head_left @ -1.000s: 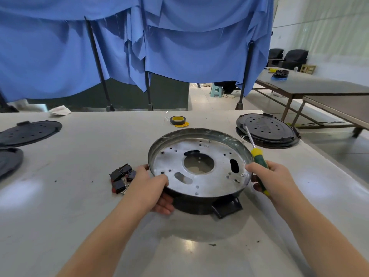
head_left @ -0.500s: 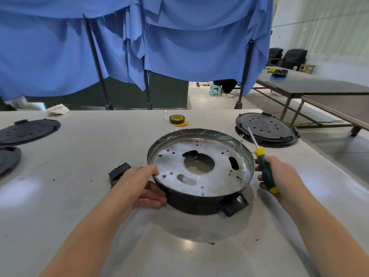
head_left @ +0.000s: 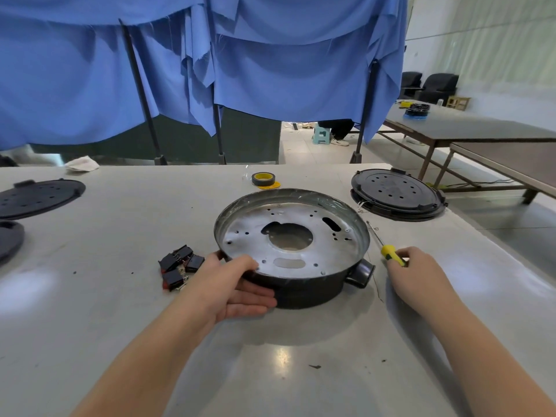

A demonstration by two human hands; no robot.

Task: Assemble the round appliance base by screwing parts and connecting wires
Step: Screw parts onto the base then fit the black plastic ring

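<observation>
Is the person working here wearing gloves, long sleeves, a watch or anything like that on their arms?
No. The left hand and the right hand are bare, with no gloves. Both forearms are uncovered as far as the picture's lower edge, so no sleeves show. No watch, ring or bracelet is visible on either one.

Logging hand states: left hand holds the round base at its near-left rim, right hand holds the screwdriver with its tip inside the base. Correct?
Not quite. In the head view the screwdriver lies outside the round base, to its right, tip toward the table. The right hand holds its handle; the left hand holds the near-left rim.
</observation>
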